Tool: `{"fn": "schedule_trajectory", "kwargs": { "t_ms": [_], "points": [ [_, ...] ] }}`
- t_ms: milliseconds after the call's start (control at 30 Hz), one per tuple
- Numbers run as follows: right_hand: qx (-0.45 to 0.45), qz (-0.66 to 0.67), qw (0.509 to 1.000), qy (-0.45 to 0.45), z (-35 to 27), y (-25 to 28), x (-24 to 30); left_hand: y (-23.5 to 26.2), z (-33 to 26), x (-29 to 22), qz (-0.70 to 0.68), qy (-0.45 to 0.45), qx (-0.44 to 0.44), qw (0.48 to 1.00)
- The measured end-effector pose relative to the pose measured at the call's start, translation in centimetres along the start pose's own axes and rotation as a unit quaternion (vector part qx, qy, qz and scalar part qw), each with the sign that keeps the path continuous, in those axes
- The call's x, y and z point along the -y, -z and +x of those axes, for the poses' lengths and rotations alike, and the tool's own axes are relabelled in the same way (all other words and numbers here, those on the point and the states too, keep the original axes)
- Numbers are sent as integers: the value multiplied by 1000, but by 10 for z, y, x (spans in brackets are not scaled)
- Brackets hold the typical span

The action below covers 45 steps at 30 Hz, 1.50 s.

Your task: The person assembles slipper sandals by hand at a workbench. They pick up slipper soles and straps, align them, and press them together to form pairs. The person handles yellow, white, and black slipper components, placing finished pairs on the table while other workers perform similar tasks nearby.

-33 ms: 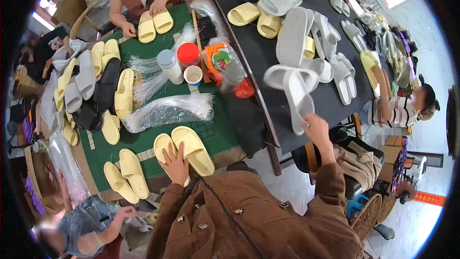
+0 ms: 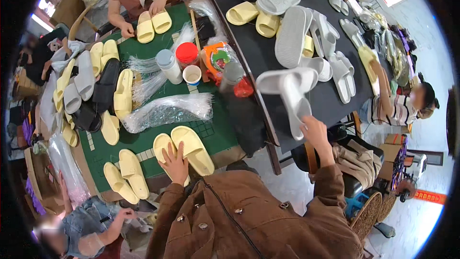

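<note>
My left hand [image 2: 175, 163] lies flat, fingers spread, on a pair of pale yellow slippers [image 2: 192, 149] at the near edge of the green table [image 2: 218, 134]. My right hand [image 2: 314, 132] reaches out to the right and grips a pair of white slippers [image 2: 286, 91] by one end, held above the near edge of the black table [image 2: 258, 57]. My brown jacket sleeves fill the lower middle of the view.
Several white and yellow slippers [image 2: 292, 33] cover the black table. A second yellow pair [image 2: 127, 175], clear plastic bags [image 2: 167, 110], a paper cup [image 2: 192, 74], jars and a slipper pile [image 2: 88, 91] sit on the green table. Other people work across the table, at lower left and at right.
</note>
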State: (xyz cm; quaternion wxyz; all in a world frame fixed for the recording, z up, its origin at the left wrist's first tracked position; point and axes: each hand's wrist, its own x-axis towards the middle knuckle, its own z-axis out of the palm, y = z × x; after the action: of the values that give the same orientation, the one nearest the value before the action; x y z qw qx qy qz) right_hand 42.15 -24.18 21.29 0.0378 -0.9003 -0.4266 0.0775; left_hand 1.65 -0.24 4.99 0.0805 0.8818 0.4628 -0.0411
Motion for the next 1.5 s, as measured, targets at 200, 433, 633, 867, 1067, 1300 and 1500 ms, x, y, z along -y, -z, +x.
{"fn": "schedule_trajectory", "kwargs": {
  "t_ms": [200, 433, 633, 867, 1067, 1300, 1500],
  "points": [
    [33, -134, 983, 118, -22, -10, 1, -1, 0, 0, -15, -2, 1, 1000],
    [-49, -72, 991, 103, -15, -41, -5, 0, 0, -1, -41, -1, 7, 999],
    [-78, 99, 992, 30, -1, -26, 21, 0, -1, 3, -45, 7, 20, 999],
    [-253, 135, 953, -101, 89, -27, -72, 0, 0, -1, -49, 1, 13, 999],
    [-47, 218, 960, -171, 160, -66, -124, 2, 1, -3, -51, 14, 20, 998],
    [-130, 250, 930, -238, 163, -85, -79, 0, 1, -1, -47, 10, 2, 999],
    [-57, 486, 835, -251, 121, -57, -80, -2, 0, 0, -29, 4, 5, 1000]
  ]
}}
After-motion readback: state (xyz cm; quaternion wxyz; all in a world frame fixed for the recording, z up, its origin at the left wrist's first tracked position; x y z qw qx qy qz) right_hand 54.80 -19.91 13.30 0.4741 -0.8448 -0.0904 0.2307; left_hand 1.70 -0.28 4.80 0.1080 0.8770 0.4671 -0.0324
